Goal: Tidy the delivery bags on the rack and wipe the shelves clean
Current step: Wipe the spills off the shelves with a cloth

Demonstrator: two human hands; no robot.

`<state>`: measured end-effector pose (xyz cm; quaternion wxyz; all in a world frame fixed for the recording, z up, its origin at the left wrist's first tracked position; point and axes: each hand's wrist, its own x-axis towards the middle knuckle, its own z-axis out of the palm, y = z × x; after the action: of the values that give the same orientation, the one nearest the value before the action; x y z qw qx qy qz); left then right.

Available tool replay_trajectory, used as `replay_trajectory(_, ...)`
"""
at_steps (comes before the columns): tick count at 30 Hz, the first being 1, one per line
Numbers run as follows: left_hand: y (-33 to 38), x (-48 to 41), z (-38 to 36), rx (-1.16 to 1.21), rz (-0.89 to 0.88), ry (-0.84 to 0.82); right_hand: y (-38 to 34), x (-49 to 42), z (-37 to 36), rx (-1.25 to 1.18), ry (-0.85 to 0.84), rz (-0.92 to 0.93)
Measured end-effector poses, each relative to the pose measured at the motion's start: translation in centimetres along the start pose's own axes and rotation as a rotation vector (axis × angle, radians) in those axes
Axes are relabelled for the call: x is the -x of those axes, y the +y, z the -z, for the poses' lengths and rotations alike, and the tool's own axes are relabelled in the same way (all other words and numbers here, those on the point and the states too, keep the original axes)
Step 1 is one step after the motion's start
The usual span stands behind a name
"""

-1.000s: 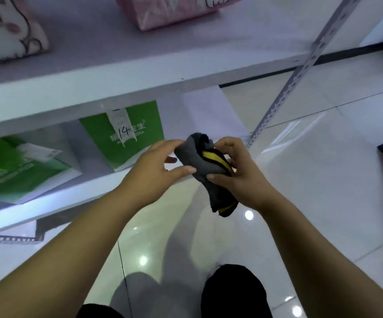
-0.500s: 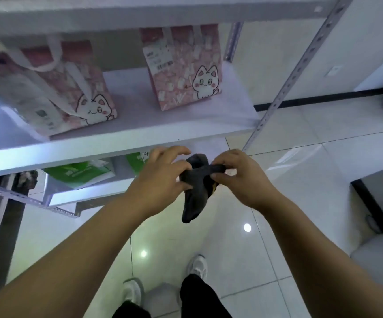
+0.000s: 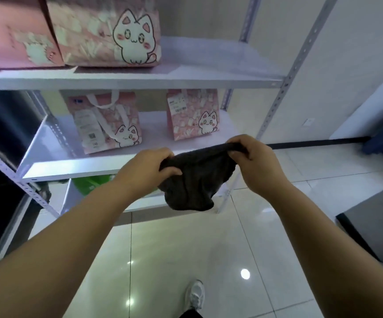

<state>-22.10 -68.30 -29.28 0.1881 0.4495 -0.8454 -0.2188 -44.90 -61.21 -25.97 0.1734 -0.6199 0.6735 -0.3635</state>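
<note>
My rack (image 3: 275,115) stands ahead, white metal with punched uprights and flat, smooth shelves. On the top shelf (image 3: 209,74) at far left sit two pink paper bags; the right one (image 3: 108,31) shows a white cartoon cat, the left one (image 3: 14,35) is blurred. On the middle shelf (image 3: 76,167) two more pink cat bags stand upright and well apart: the left bag (image 3: 105,122) has white ribbon handles and a paper slip, the right bag (image 3: 191,113) a small printed label. A green bag (image 3: 89,182) shows on the bottom shelf, mostly hidden behind my left arm. The floor (image 3: 209,249) is glossy pale tile with lamp glints, and one white shoe (image 3: 195,294) shows near the bottom.

My left hand (image 3: 144,171) has its fingers curled tight on the left edge of the cloth (image 3: 195,180). My right hand (image 3: 254,161) pinches the cloth's right edge, fingers (image 3: 238,154) closed on a bunched fold. The cloth is dark grey, soft and nappy, stretched between both hands in front of the middle shelf, its lower part sagging in a rounded pouch.
</note>
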Motion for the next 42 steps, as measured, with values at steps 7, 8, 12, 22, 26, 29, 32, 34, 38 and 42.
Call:
replay_trajectory(7,1.8,3.8,4.4,0.112,-0.034,0.086,-2.4,3.6,2.0,0.05,0.056,-0.026)
replay_trajectory(8,2.1,4.2,4.6,0.144,-0.021,0.094,-2.4,4.0,2.3,0.046,0.071,-0.04)
replay_trajectory(12,3.8,5.2,4.8,0.188,0.009,0.111,-2.0,5.1,3.1,0.036,0.089,-0.117)
replay_trajectory(22,10.2,2.0,3.4,0.526,0.131,0.208,-4.7,5.5,3.4,-0.056,-0.108,-0.078)
replay_trajectory(26,11.9,-0.4,2.6,0.781,0.25,0.251,-5.0,4.5,4.5,-0.082,-0.28,0.027)
replay_trajectory(29,13.5,-1.9,2.3,1.047,0.257,0.23,-3.8,2.8,5.6,0.017,-0.115,0.072)
replay_trajectory(32,14.3,-2.8,1.8,1.121,0.158,0.153,-2.5,1.0,7.0,-0.082,-0.048,0.041)
replay_trajectory(34,14.8,-3.2,1.2,1.07,0.07,0.065,-1.8,-0.1,8.0,-0.179,-0.053,0.034)
replay_trajectory(38,15.6,-4.5,-0.2,0.911,-0.036,0.008,-0.4,-2.1,9.5,-0.255,-0.078,0.055)
replay_trajectory(42,15.0,-6.6,-0.4,0.534,0.079,0.141,2.0,-4.4,11.2,-0.151,-0.052,0.048)
